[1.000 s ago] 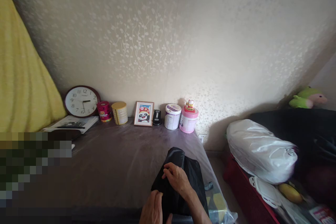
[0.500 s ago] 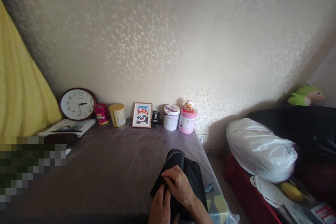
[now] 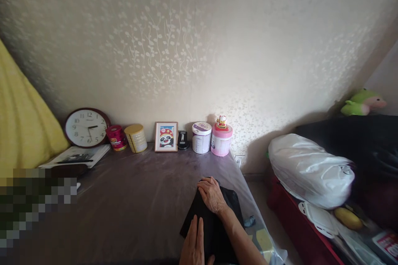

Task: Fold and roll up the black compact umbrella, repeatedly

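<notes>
A smooth black folded cloth item (image 3: 214,232), perhaps a garment or bag, lies on the table near its right edge. My left hand (image 3: 193,243) rests on its near left part, fingers stretched out and lying flat. Farther up, my right hand (image 3: 212,195) is laid over the item's far end, palm down, with the fingers bent a little over the top edge. Neither hand grips anything that I can see. My forearm and hands cover part of the cloth, and its near end runs out of view.
The brown-covered table (image 3: 130,207) carries a wall clock (image 3: 87,127), a red tin (image 3: 116,138), a yellow tin (image 3: 136,138), a panda picture (image 3: 166,137) and two tubs (image 3: 201,138) along the wall. A stuffed white plastic bag (image 3: 311,169) sits right, beyond a gap.
My right hand has moved forward from beside my left hand to the cloth's far end and flattened there. My left hand's fingers have straightened onto the cloth. The view has shifted slightly.
</notes>
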Motion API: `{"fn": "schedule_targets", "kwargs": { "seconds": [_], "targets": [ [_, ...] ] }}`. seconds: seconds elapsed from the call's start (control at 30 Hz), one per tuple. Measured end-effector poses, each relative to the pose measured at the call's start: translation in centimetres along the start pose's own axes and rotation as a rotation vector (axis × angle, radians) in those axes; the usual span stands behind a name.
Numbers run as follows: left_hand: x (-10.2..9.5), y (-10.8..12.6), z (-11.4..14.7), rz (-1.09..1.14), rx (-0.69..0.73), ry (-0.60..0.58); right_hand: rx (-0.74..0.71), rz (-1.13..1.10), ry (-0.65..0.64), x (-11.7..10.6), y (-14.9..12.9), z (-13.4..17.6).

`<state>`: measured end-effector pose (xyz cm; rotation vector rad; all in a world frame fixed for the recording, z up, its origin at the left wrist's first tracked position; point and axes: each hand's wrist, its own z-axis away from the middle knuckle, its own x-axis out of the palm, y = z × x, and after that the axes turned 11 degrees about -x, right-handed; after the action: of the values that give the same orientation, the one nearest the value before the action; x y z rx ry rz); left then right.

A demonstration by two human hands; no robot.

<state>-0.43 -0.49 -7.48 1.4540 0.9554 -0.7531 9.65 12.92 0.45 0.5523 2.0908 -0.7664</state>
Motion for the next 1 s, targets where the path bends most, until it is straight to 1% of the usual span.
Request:
{"fn": "schedule_targets", "kwargs": {
  "seconds": [0.1, 0.23, 0.33, 0.4, 0.43, 0.53, 0.63, 0.7, 0.8, 0.87, 0.93, 1.0],
  "targets": [
    [-0.4, 0.2, -0.1, -0.004, -0.019, -0.046, 0.039, 0.028, -0.010, 0.2, 1.0, -0.9],
    [-1.2, 0.5, -0.3, -0.033, -0.036, -0.101, 0.071, 0.062, 0.029, 0.1, 2.2, -1.5],
    [-1.6, 0.7, -0.4, -0.047, -0.056, -0.131, 0.099, 0.087, 0.147, -0.3, 1.9, -0.8],
    [-1.7, 0.7, -0.5, -0.047, -0.052, -0.133, 0.071, 0.062, 0.230, -0.6, 0.8, 0.4],
    [-1.7, 0.7, -0.5, -0.046, -0.043, -0.130, 0.042, 0.033, 0.245, -0.6, 0.1, 1.1],
    [-1.8, 0.6, -0.5, -0.054, -0.019, -0.114, -0.018, -0.049, 0.168, -0.5, -1.8, 2.6],
    [-2.1, 0.6, -0.5, -0.068, -0.014, -0.115, 0.018, -0.049, 0.136, -0.3, -2.2, 2.8],
    [-2.5, 0.8, -0.4, -0.067, -0.020, -0.137, 0.075, -0.042, 0.171, -0.6, -1.3, 2.7],
    [-3.1, 1.0, -0.3, -0.052, -0.052, -0.201, 0.236, -0.003, 0.312, -1.5, 0.9, 3.6],
    [-3.5, 1.1, -0.3, -0.040, -0.065, -0.246, 0.375, 0.048, 0.405, -2.3, 2.4, 5.3],
    [-3.9, 1.0, -0.2, -0.021, -0.062, -0.282, 0.485, 0.091, 0.441, -3.0, 3.7, 7.4],
    [-4.2, 0.8, -0.2, 0.007, -0.060, -0.314, 0.614, 0.131, 0.427, -3.7, 4.4, 9.4]
  ]
}}
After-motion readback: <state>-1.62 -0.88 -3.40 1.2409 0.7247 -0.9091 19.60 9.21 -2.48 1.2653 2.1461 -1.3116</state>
